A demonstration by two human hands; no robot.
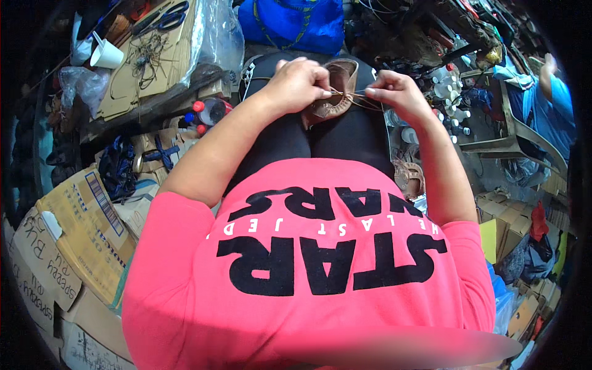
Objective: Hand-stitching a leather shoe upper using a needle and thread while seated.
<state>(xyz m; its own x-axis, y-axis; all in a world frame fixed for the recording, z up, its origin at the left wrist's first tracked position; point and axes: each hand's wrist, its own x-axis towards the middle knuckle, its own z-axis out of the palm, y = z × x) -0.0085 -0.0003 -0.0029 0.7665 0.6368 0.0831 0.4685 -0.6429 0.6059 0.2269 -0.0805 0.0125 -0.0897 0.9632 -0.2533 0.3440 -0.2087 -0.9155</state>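
Note:
A brown leather shoe upper [336,108] rests on my lap between my knees, its hollow opening facing up. My left hand [299,85] is at its left side, thumb and fingertips pinching a tan cord [346,94] that crosses the leather edge. On the other side, my right hand [399,95] is closed in a pinch on thin strands of the cord, a little apart from the upper. The cord is stretched between both hands. Whether a needle is in either pinch is too small to tell. Another brown shoe piece [408,179] lies beside my right thigh.
At the left, scissors [172,15] and tangled cord [148,61] lie on stacked cardboard near a white cup [106,53]. A blue bag [293,24] stands ahead. Several small bottles [450,92] and a chair frame [518,145] are at the right, near another person's blue clothing [558,108].

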